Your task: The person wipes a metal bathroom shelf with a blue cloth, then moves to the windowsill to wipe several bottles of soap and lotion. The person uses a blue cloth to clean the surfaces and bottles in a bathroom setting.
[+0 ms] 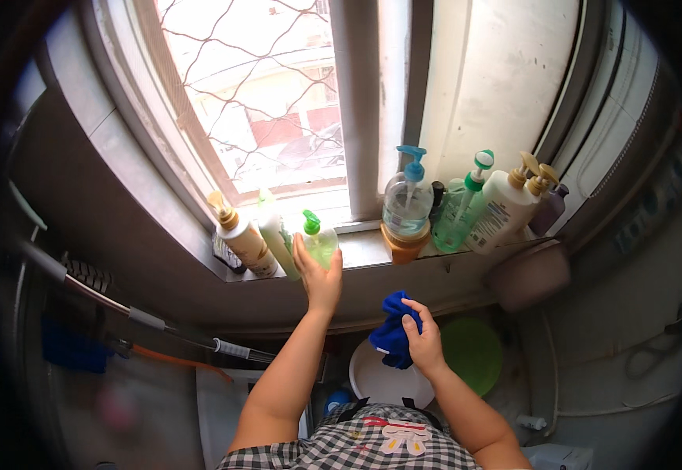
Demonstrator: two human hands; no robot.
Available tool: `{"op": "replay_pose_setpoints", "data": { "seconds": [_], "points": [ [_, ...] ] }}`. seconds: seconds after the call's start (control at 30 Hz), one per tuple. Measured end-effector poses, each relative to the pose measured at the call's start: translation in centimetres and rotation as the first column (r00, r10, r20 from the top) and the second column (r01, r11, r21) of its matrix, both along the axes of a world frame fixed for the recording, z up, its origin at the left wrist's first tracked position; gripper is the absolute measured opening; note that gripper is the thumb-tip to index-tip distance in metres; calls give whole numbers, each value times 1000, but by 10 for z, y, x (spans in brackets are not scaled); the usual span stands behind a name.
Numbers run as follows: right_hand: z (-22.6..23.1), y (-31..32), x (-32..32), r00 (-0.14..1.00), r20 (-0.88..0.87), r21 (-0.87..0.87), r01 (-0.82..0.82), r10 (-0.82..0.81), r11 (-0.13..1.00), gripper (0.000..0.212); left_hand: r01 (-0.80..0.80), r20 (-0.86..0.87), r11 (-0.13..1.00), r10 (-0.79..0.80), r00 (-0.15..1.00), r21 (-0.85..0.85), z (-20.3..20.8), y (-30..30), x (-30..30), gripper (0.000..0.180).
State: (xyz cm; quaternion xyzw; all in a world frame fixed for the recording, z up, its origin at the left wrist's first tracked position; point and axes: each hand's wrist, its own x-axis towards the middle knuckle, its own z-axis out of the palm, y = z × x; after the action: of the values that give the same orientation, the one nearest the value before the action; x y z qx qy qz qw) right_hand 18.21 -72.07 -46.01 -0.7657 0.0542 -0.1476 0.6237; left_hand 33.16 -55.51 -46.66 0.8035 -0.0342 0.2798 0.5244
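Observation:
My left hand (321,282) is wrapped round a pale green pump bottle (324,247) with a bright green pump top, at the window sill (364,249). Whether the bottle's base rests on the sill is hidden behind my hand. In my right hand (425,337) is a bunched blue cloth (394,333), held in front of the sill, lower than the bottles. Just left of my left hand stand a slim pale green bottle (280,243) and a white pump bottle (248,244) with a gold top.
Right along the sill stand a clear pump bottle (408,207) on an orange-brown tub (404,244), a green pump bottle (460,215) and a white pump bottle (497,207). A white basin (380,382) and a green basin (474,356) lie below. Left is a metal rail (102,298).

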Motion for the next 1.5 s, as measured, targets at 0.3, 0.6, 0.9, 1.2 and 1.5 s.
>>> {"op": "replay_pose_setpoints", "data": {
  "seconds": [0.3,0.6,0.9,1.2,1.5],
  "points": [
    [-6,2,-13,999,-39,-24,11,-12,1000,29,-127,-49,983,135,990,134,5,-6,47,60],
    [0,7,-14,1000,-26,56,-12,13,998,30,-6,-75,1000,8,997,22,3,4,42,45],
    [49,8,9,993,110,76,30,-39,997,31,450,2,640,-574,819,-623,55,22,-32,35],
    [82,60,24,852,476,-694,212,217,688,42,566,121,503,-669,734,-653,42,16,-64,40],
    [91,49,33,913,387,-564,124,129,816,32,606,36,635,-676,736,-480,48,30,-80,34]
  ]
}}
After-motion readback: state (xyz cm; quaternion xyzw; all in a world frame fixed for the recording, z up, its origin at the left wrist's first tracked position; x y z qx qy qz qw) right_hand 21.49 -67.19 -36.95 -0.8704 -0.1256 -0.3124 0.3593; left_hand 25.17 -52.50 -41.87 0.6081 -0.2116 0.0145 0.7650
